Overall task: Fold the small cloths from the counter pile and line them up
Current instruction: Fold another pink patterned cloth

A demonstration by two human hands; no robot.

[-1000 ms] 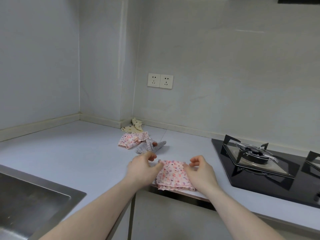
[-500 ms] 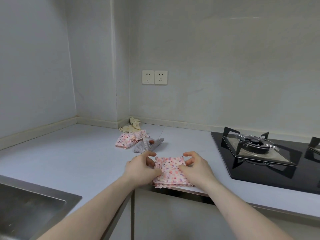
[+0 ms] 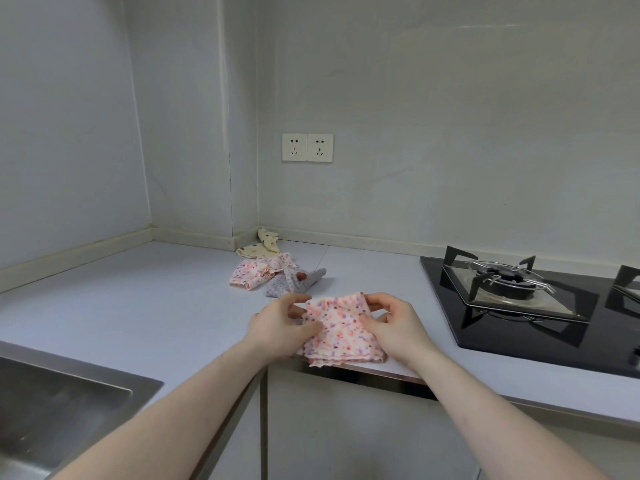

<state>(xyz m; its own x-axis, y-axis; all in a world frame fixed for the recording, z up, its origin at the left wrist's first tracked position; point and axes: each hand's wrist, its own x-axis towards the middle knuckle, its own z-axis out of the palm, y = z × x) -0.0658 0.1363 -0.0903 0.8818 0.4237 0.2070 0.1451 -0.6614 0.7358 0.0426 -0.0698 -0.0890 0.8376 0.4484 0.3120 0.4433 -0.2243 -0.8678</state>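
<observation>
At the far left of my view the steel sink [image 3: 52,403] is sunk into the counter's near-left corner. The pale counter [image 3: 145,306] runs back from it to the inner corner, where the pile waits: a cream spotted cloth [image 3: 261,247] against the back edge, a pink floral cloth [image 3: 258,273] just in front of it, and a grey dotted cloth [image 3: 294,283] touching that one's right side. Nearer me, at the counter's front edge, my left hand [image 3: 277,327] pinches the left side of the pink patterned cloth [image 3: 341,336], thumb on top and fingers curled at its upper corner. The cloth lies in folded layers, its lower edge just over the front edge. My right hand [image 3: 398,323] pinches its right side the same way. Two wall sockets [image 3: 307,147] sit above. Far right, the black gas hob [image 3: 526,306] occupies the counter's right end.
</observation>
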